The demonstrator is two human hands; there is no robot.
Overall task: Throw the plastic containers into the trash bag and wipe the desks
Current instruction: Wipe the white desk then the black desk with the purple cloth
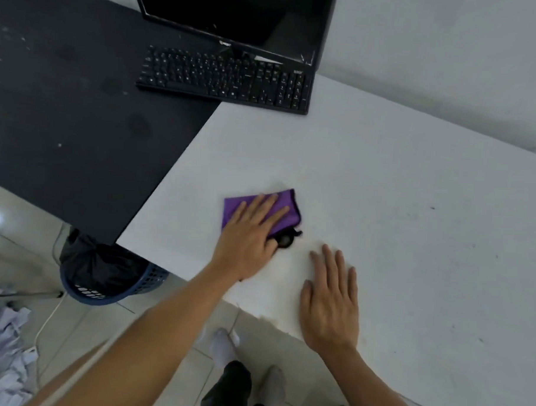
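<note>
item: purple cloth, folded flat, lying on the white desk near its front edge, toward the corner that meets the black desk. we judge it soft, light and limp, likely to bunch or slide unless pinned from above; best held under a flat palm at its middle, or pinched at a free edge to lift. a small dark bit at its near corner we cannot identify. left hand: fingers straight and spread, pressing down on the cloth. right hand: flat on the white desk just beside the cloth, fingers apart, holding nothing. at the white desk's far corner: keyboard, monitor. below its front corner: trash bag in a blue basket. no plastic containers in view.
</note>
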